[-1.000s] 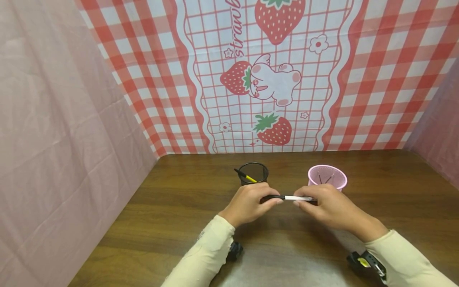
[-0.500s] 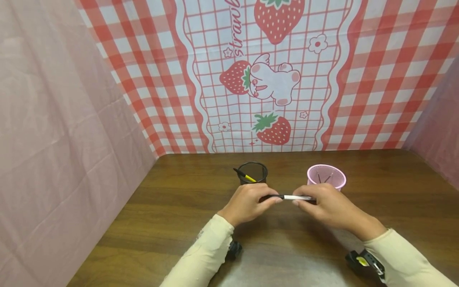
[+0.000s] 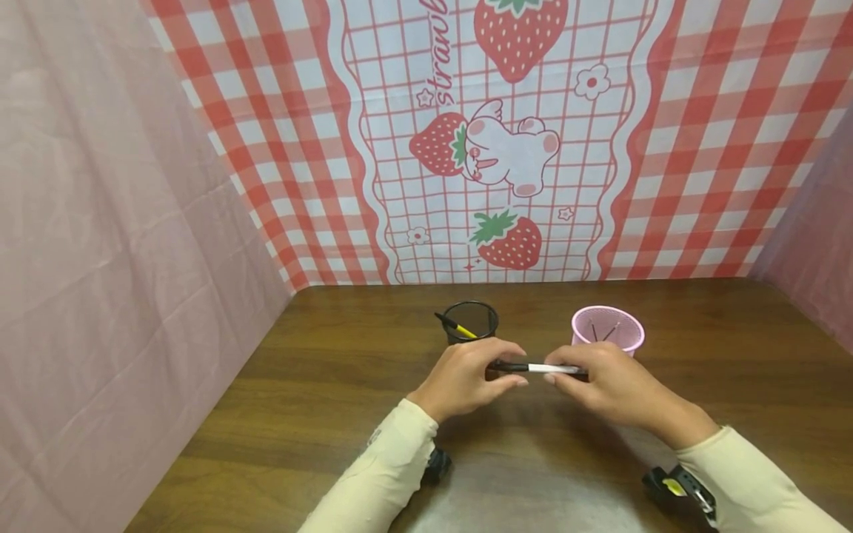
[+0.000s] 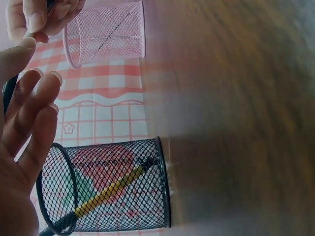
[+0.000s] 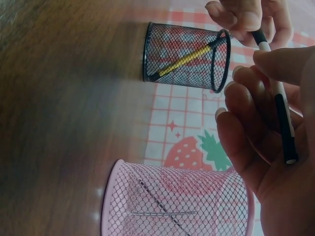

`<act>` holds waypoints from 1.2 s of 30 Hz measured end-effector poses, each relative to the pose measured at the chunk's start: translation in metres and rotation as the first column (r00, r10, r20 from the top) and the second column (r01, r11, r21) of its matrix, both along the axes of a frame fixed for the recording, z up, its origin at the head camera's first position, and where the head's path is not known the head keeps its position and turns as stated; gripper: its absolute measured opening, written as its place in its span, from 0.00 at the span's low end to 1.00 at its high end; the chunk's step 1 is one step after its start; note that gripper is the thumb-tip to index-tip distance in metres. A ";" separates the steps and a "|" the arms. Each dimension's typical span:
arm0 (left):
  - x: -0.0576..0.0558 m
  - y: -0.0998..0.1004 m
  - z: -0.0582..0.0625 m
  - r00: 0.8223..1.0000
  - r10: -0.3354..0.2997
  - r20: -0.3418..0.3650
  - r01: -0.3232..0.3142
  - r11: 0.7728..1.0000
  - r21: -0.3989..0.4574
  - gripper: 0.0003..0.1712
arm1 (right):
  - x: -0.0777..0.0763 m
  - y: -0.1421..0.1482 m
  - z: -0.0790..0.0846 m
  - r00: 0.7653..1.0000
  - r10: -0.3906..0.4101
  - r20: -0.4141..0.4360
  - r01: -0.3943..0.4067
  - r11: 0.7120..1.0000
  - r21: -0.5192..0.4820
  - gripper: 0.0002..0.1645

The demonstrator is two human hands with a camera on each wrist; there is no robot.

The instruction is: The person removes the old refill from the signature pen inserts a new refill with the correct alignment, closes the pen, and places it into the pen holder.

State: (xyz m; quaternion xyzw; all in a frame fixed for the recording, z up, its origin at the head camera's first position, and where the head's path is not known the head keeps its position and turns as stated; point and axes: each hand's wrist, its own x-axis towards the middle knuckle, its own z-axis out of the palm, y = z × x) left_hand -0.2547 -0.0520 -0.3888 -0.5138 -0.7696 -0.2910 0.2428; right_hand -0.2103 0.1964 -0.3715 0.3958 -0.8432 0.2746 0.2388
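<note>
A black-and-white pen (image 3: 552, 368) is held level above the table between both hands. My right hand (image 3: 616, 385) pinches its white part between thumb and fingers; the pen's black end lies along the palm in the right wrist view. My left hand (image 3: 463, 377) surrounds the other, black end loosely, thumb and index finger spread apart with the pen between them. Behind the left hand stands a black mesh pen cup (image 4: 165, 189) holding a yellow-and-black pen (image 4: 110, 189). Behind the right hand is a pink mesh pen cup (image 5: 118, 182) with two thin crossing sticks (image 5: 162, 209) inside.
The brown wooden table (image 3: 320, 414) reaches back to a red-and-white checked cloth (image 3: 320, 148) with strawberry prints. A pale pink curtain (image 3: 133, 259) hangs on the left, another pink cloth (image 3: 813, 237) on the right. Each wrist wears a dark camera mount.
My left thumb and index finger have parted from the pen, showing more of its black end. The right hand keeps its pinch, and the cups stay where they were.
</note>
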 end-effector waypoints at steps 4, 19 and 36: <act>0.001 0.002 0.000 0.999 -0.002 0.041 0.001 1.000 0.025 0.17 | 0.000 0.000 0.000 1.000 0.001 0.016 -0.001 1.000 -0.004 0.12; 0.002 0.003 -0.003 0.962 -0.106 0.250 0.057 0.979 0.194 0.12 | 0.001 0.000 0.001 0.996 0.001 0.094 0.002 0.999 -0.036 0.10; 0.001 0.000 -0.004 0.960 -0.059 0.273 0.024 0.991 0.128 0.07 | 0.000 0.000 -0.001 0.999 -0.004 0.043 0.005 1.000 -0.022 0.10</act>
